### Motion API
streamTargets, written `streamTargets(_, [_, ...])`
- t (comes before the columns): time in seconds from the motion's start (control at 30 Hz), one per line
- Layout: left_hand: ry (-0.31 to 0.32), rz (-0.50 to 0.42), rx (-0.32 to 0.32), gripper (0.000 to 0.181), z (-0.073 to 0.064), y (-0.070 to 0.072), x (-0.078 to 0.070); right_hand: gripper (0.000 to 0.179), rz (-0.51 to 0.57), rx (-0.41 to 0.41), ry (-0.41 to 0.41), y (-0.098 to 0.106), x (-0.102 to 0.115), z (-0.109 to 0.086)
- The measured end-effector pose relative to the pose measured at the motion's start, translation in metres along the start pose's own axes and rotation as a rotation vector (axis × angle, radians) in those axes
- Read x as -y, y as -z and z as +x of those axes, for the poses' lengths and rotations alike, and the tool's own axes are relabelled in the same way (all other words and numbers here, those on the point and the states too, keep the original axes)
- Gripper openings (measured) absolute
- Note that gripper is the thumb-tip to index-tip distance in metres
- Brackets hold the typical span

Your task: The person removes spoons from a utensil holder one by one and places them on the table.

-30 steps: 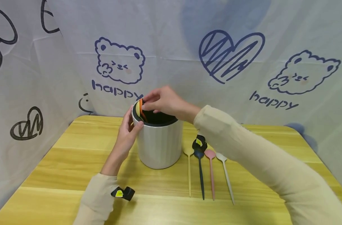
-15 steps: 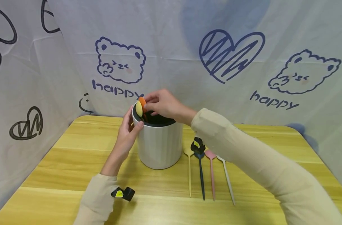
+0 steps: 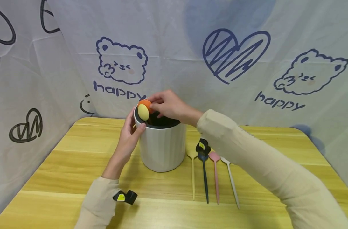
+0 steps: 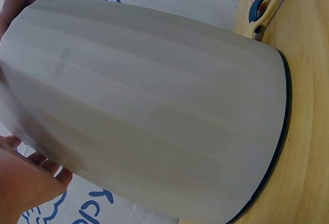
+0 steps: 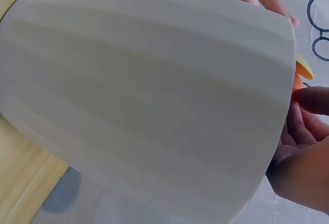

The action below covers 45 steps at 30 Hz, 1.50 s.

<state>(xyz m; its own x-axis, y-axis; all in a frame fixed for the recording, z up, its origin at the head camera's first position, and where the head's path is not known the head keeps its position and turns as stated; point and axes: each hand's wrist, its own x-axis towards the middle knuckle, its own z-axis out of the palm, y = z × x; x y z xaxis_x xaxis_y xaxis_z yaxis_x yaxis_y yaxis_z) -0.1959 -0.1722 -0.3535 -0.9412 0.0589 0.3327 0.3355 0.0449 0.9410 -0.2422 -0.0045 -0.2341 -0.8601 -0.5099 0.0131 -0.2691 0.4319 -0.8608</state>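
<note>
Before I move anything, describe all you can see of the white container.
The container is a white, vertically faceted cylinder, perhaps plastic, with a dark rim and a dark band at its base. It stands upright on the wooden table. The left hand grips it near the rim; a yellow spoon head and an orange spoon head show at its mouth.

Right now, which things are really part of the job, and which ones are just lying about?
In the job:
pot, held by the left hand
orange spoon, held by the right hand
yellow spoon in the pot

Lying on the table, untouched, though perhaps part of the set:
yellow spoon on the table
blue spoon
pink spoon
white spoon
</note>
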Motion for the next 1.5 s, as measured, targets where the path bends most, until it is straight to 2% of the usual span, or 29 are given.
streamTargets(0.23, [-0.001,-0.002,-0.006,0.073,0.001,0.000,-0.001,0.026,-0.006,-0.011,0.011,0.004,-0.001,-0.001])
streamTargets(0.6, [-0.012,-0.003,-0.013,0.071,0.001,0.000,0.000,0.031,0.055,-0.035,-0.001,0.012,-0.003,-0.003])
streamTargets(0.87, [-0.017,-0.008,-0.010,0.071,0.001,0.000,0.000,0.031,-0.006,-0.060,0.017,0.019,-0.001,-0.005])
streamTargets(1.13, [-0.017,-0.008,-0.015,0.071,0.001,-0.001,0.000,0.030,-0.030,-0.034,0.025,0.024,-0.002,-0.006])
streamTargets(1.5, [-0.009,-0.008,-0.013,0.072,0.001,-0.001,-0.001,0.034,0.010,-0.105,0.095,0.033,0.014,-0.011])
